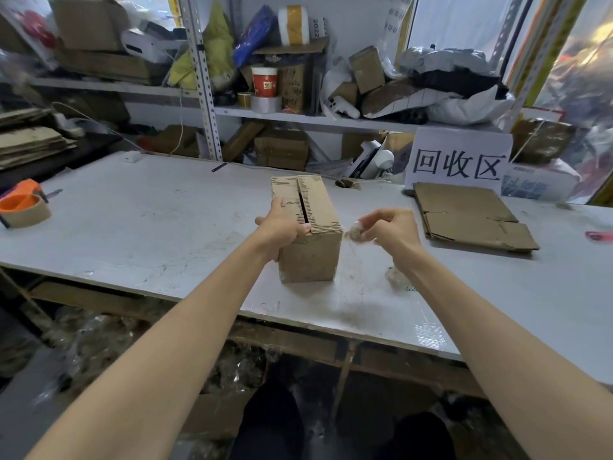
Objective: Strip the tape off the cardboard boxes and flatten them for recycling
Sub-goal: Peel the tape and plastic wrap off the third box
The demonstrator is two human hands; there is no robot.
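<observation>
A small brown cardboard box (313,240) stands upright on the white table (149,234), its top flaps closed with a dark slit between them and torn paper along the edges. My left hand (282,227) grips the box's near left top edge, thumb on top. Just right of the box, my right hand (386,227) pinches a crumpled wad of stripped tape (355,232) above the table. A second crumpled tape wad (396,277) lies on the table below my right wrist.
A flattened cardboard box (471,217) lies at the right, in front of a white sign (459,161). An orange tape dispenser with a tape roll (23,207) sits at the left edge. Cluttered shelves stand behind. A pink object (598,235) lies far right.
</observation>
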